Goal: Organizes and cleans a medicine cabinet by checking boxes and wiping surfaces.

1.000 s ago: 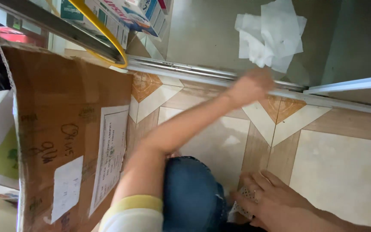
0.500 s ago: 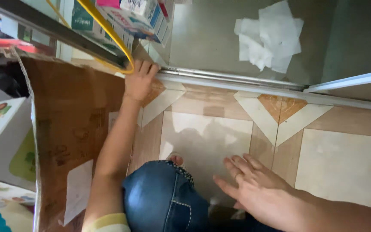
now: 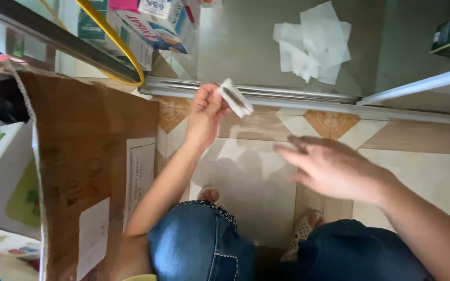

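1. Right now the left hand (image 3: 207, 112) is pinching a small white folded packet (image 3: 235, 98) between thumb and fingertips, holding it up above the metal door track (image 3: 287, 96).
2. Meanwhile the right hand (image 3: 334, 169) is hovering empty, fingers spread and slightly blurred, just below and to the right of the packet, over the tiled floor (image 3: 417, 171).
3. Judging by this, the step in hand is passing the packet across; the next move is calling for the right hand closing gently on it.
4. Nearby, a cardboard box (image 3: 84, 171) is standing at the left.

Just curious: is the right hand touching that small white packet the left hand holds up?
Apart. The head view shows bare floor tile between the right hand and the small white packet, pinched by the left hand.
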